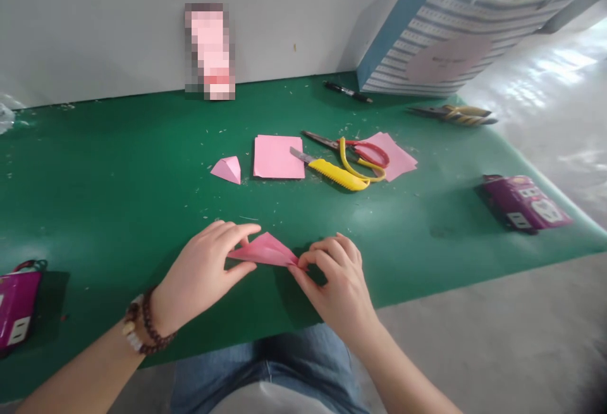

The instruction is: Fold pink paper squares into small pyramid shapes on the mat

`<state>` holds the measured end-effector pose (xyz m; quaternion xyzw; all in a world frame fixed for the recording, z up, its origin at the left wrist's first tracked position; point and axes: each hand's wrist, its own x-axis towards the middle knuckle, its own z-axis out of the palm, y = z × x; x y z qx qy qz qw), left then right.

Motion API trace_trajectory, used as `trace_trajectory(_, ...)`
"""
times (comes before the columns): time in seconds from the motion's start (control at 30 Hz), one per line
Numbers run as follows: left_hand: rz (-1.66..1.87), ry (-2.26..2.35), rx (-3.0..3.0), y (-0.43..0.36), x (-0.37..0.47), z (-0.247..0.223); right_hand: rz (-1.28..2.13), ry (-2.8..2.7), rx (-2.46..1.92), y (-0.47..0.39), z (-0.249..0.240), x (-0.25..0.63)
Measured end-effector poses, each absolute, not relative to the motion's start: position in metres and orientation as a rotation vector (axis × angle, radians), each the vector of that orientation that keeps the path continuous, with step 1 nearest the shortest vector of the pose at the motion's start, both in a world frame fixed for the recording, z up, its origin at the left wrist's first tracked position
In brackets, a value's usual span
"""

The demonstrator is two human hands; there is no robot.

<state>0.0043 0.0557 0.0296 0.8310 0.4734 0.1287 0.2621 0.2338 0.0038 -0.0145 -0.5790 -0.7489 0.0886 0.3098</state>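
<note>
A folded pink paper [265, 249] is held between my two hands, low over the green table. My left hand [208, 265] has its thumb and fingers around the paper's left end. The right corner is pinched between the thumb and index finger of my right hand [334, 275]. Beyond them lie a small folded pink piece [228, 169] and a stack of square pink sheets [275, 158]. The yellow utility knife [339, 174] rests with its blade tip on that stack. Red-and-yellow-handled scissors [365, 152] overlap more pink sheets [398, 156] to the right.
Along the back of the green table [118, 167] are a black pen [348, 91] and a striped paper bag [436, 41]. Pliers [455, 114] and a purple box [526, 202] lie at the right, another purple box [18, 306] at the left edge. Paper scraps dot the surface.
</note>
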Motion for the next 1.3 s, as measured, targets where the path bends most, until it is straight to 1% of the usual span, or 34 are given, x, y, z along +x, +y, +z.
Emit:
trace_trajectory(0.2,0.582,1.265,2.404,0.039,0.015,0.016,0.170,-2.000,-1.473,-0.003,-0.010,0.229)
trace_trajectory(0.37,0.585,1.182,2.449,0.030,0.014,0.010,0.272,-2.076,-1.440,-0.008,-0.007,0.231)
trace_trajectory(0.53,0.590,1.064,2.354,0.030,0.002,0.010,0.419,-2.378,-1.263,-0.001,0.004,0.250)
trace_trajectory(0.67,0.578,1.152,2.256,0.029,-0.006,0.004,0.352,-2.523,-1.144,0.002,0.005,0.258)
trace_trajectory(0.73,0.567,1.189,2.251,0.027,-0.007,0.001,0.283,-2.508,-1.114,0.001,0.003,0.255)
trace_trajectory(0.83,0.545,1.110,2.320,0.025,-0.007,0.000,0.186,-2.408,-1.104,0.000,-0.003,0.247)
trace_trajectory(0.97,0.606,1.055,2.382,0.022,-0.005,0.004,0.216,-2.303,-1.210,0.006,-0.007,0.243)
trace_trajectory(1.13,0.648,1.228,2.350,0.022,0.003,0.005,0.402,-2.167,-1.419,0.012,-0.010,0.241)
trace_trajectory(1.3,0.601,1.423,2.235,0.024,0.006,-0.001,0.252,-2.133,-1.574,0.018,-0.015,0.231)
